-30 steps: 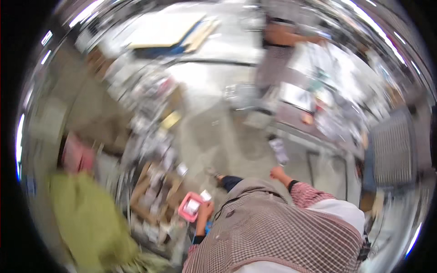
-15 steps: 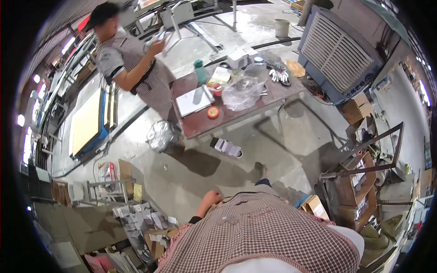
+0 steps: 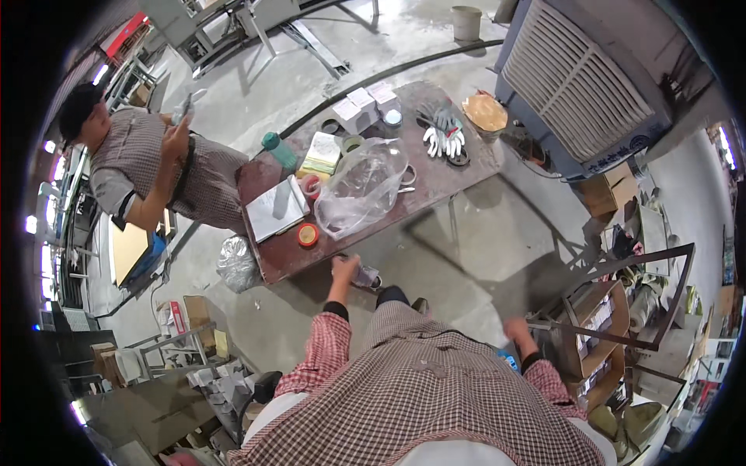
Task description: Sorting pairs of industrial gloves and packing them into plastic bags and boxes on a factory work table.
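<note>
My left hand (image 3: pixel 345 269) reaches forward beside the front edge of a dark red table (image 3: pixel 284 266), fingers loosely extended and nothing seen in them. In the picture it partly covers a bundle of small pale boxes (image 3: pixel 365 276) on the floor; I see no grip on them. Low on my right side, my right hand (image 3: pixel 516 329) hangs by the end of a rusty metal frame (image 3: pixel 602 334). Its fingers are blurred, and whether it touches the frame cannot be made out.
On the table lie a clear plastic bag (image 3: pixel 361 190), tape rolls (image 3: pixel 308 234), a notebook (image 3: pixel 277 210), a green bottle (image 3: pixel 280 151) and gloves (image 3: pixel 444 141). A co-worker (image 3: pixel 140 155) holding a phone stands left. A large air cooler (image 3: pixel 579 78) and cardboard boxes (image 3: pixel 590 311) stand right.
I have moved toward the table and turned somewhat. My left arm has stretched forward, and my right hand has come into view. The co-worker and the table now appear further left.
</note>
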Available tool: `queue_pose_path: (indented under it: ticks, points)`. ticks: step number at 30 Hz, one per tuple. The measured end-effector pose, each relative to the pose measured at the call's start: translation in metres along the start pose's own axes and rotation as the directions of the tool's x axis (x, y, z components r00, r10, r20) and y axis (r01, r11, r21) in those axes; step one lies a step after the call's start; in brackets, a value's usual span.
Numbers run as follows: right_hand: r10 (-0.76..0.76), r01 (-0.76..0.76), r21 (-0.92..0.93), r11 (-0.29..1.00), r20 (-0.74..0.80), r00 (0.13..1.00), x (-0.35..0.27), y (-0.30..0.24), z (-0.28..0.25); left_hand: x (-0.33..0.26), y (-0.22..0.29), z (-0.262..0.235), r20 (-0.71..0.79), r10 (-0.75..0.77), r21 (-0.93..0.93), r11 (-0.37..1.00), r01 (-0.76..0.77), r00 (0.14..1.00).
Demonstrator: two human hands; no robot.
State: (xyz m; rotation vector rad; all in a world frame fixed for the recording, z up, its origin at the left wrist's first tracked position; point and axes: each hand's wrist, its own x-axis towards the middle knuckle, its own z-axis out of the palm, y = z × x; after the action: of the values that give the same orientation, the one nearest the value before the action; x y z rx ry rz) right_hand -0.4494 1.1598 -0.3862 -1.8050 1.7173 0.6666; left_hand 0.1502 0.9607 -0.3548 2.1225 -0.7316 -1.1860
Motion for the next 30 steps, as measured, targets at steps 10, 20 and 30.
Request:
queue_pose_path:
  ticks: [10, 20, 30]
  points:
    - [0.040, 0.473, 0.495, 0.729, -0.720, 0.692, 0.225, -0.236, -0.411, 0.150, 0.013, -0.044, 0.222, -0.079, 0.110, 0.992, 0.056, 0.972]
    - [-0.651, 0.924, 0.249, 0.290, -0.657, 0.381, 0.282, -0.426, -0.349, -0.055, 0.353, -0.032, 0.538, 0.436, 0.125, 0.805, -0.580, 0.722]
    - [-0.243, 0.318, 0.856, -0.408, -0.437, 0.866, -0.009, -0.197, -0.453, -0.103, 0.437, 0.142, 0.993, 0.105, -0.032, 0.642, -0.766, 0.047]
